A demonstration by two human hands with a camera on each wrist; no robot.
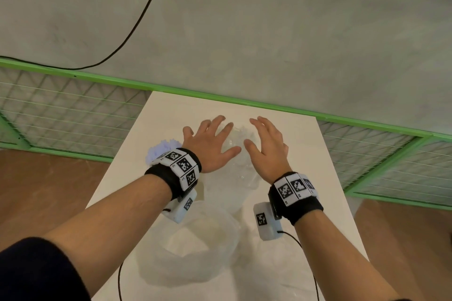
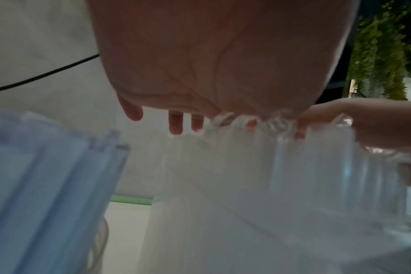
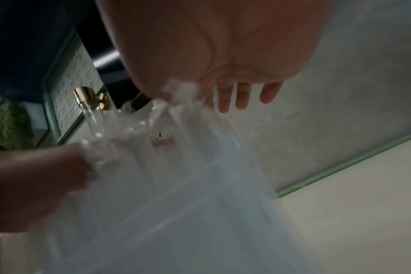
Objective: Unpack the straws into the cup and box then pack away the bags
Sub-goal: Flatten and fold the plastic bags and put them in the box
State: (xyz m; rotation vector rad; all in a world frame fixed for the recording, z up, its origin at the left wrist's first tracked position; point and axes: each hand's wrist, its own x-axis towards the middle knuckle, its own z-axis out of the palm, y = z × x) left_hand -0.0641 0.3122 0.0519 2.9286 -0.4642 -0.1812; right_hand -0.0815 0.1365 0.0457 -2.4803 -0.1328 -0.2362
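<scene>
**Clear plastic bag pinched between two hands over a white table**

Clear, crinkled plastic fills the middle of the scene: a see-through bag (image 1: 236, 146) is held up above the white table (image 1: 325, 178), and both hands meet at its top edge. The left hand (image 1: 210, 144) pinches the gathered rim between thumb and forefinger, while its other fingers (image 2: 175, 122) stay straight and spread. The right hand (image 1: 267, 148) does the same on the other side of the rim, its remaining fingers (image 3: 242, 96) extended and apart. From the wrist views the bag hangs down from the two pinches, and long pale tubes, likely straws (image 2: 354, 178), show through its wall, though blur hides their number.

Just to the left of the left wrist, a bundle of pale blue straws (image 1: 159, 150) stands upright; the left wrist view shows their tips close by, and the holder under them is mostly hidden. Nearer the person, between the forearms, a translucent white container (image 1: 195, 239) sits on the table. A green-framed wire fence (image 1: 73, 110) runs behind the table, and a black cable (image 1: 137, 22) crosses the grey floor beyond it.
</scene>
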